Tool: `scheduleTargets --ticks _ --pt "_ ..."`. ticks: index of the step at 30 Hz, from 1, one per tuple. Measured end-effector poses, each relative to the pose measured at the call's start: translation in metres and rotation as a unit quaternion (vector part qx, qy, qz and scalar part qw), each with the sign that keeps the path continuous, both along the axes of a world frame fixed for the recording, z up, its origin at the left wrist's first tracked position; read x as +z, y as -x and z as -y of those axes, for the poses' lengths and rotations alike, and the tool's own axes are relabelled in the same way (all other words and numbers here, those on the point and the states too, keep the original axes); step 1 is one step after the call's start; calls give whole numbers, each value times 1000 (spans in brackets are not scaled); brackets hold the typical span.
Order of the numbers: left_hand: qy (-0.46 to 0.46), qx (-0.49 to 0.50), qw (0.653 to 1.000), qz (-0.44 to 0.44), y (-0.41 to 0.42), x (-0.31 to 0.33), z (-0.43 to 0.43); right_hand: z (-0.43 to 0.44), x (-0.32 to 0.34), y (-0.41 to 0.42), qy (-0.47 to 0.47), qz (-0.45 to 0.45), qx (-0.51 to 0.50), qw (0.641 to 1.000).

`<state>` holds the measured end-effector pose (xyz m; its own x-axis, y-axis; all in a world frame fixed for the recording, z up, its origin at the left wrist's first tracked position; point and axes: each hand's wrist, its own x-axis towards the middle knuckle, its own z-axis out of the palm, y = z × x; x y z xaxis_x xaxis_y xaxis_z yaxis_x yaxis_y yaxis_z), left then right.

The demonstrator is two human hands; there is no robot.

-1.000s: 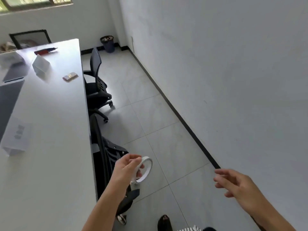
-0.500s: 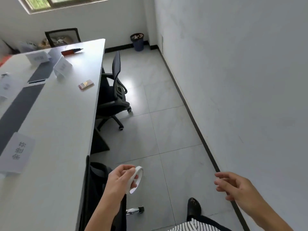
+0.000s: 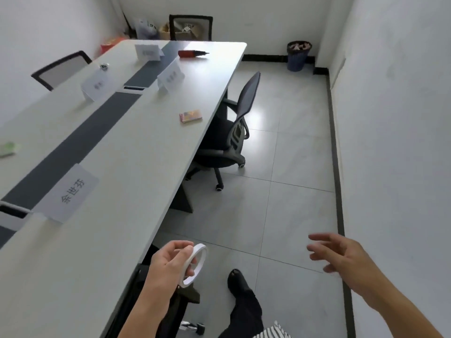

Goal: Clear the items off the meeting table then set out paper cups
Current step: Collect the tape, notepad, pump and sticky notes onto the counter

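Raised slightly, right hand [image 3: 341,259] spreads its fingers; left hand [image 3: 168,262] pinches white tape ring [image 3: 188,281]

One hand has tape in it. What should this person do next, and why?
Probably step forward along the table and reach the empty right hand for the small colourful box near its edge. The left hand grips the tape roll; the box lies uncleared.

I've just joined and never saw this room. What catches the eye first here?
At the bottom, the left hand grips a white tape roll beside the table; the right hand is open over the floor. Farther along the table lie a packet and a red marker.
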<state>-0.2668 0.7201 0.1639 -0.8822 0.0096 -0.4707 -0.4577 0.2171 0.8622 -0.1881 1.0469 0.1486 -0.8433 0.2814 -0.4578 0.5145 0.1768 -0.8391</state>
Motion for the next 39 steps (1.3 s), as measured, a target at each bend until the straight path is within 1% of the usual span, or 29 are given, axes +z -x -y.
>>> scheduleTargets --ticks 5,11,14,19,22,26,29,32,34,37,39 --pt "2 29 1000 -6 101 2 -13 -2 -1 94 -5 30 36 999" --pt "-12 18 999 -46 225 31 -24 -12 25 211 -70 -14 67 995" --pt "-25 27 997 -62 266 40 -20 -10 23 262 -81 -7 99 992" --pt "-4 112 993 -36 315 24 -3 -11 1 364 -84 25 200 976" --pt "16 170 985 -20 340 14 3 -11 -8 439 -87 18 241 966" --pt "30 225 974 -8 382 19 1 0 -19 545 -92 7 294 951" --pt "32 265 964 -22 412 22 2 28 -31 622 -111 1 353 929" --pt "20 306 952 -15 424 20 0 65 -43 679 -159 22 428 889" --pt "7 330 944 3 424 15 0 91 -55 712 -213 11 465 859" --pt "1 359 932 41 423 3 3 126 -80 754 -314 -29 500 806" --pt "-5 375 925 59 422 -3 9 144 -95 775 -357 -51 512 779"
